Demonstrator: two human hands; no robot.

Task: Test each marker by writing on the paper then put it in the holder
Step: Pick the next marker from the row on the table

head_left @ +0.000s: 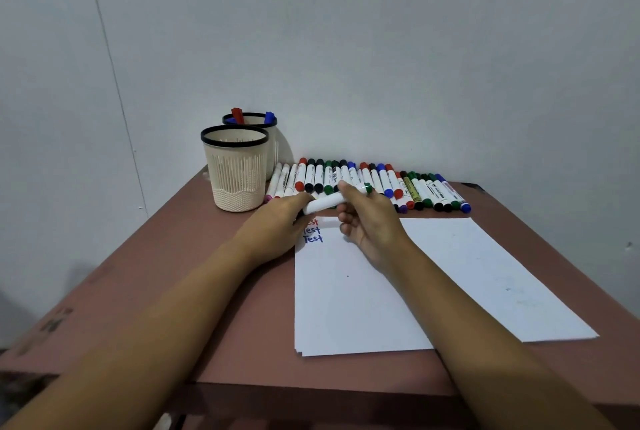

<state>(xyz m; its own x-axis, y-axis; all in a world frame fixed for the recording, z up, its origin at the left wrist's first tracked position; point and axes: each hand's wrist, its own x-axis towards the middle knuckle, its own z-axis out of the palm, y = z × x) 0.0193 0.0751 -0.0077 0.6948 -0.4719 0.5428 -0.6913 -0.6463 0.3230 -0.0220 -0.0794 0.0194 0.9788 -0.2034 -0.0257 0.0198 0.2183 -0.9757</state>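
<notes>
The left hand [277,221] and right hand [370,225] each grip one end of a green-tipped marker [327,202], held level just above the paper's [363,291] far left corner (probably to pull its cap off for testing).

The left hand [285,220] and the right hand [372,221] hold one white marker [325,203] between them above the top of the paper [360,294], the right fingers [346,187] pinching near its green cap [368,188]. Three handwritten words [313,231], one red and two blue, sit at the sheet's top-left corner. Behind, a row of markers [381,183] lies on the reddish worktop [207,291] beside two cream holders: the front holder [236,173], and the rear holder [273,145] containing a red and a blue marker.
</notes>
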